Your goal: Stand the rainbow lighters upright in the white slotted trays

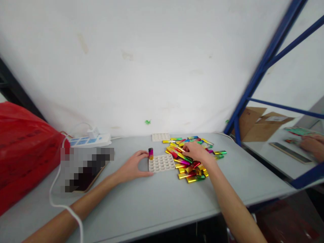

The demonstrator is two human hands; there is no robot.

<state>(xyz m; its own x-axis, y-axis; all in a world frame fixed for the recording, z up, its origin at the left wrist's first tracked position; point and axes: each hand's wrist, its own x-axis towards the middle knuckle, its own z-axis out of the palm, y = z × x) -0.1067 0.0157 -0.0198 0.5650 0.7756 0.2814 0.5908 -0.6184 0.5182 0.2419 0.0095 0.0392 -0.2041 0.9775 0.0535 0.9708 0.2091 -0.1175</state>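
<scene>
My left hand (131, 167) spans the left side of a white tray with rows of holes (162, 163), thumb at its near corner and fingers at its far corner. One shiny purple-and-gold lighter (151, 154) with a dark top stands upright at the tray's far left corner, beside my fingertips. To the right lies a heap of shiny lighters (191, 165) in gold, red, green, blue and purple. My right hand (196, 150) reaches into the heap's far side, its fingers bent together on a lighter; the fingertips are partly hidden.
A second white tray (161, 137) lies by the wall. On the left are a red bag (25, 152), a power strip (89, 140), a blurred-out phone-like device (88, 172) and a white cable (54, 200). Beyond the blue frame (265, 67), another person's hands (314, 143) work near a cardboard box (260, 126).
</scene>
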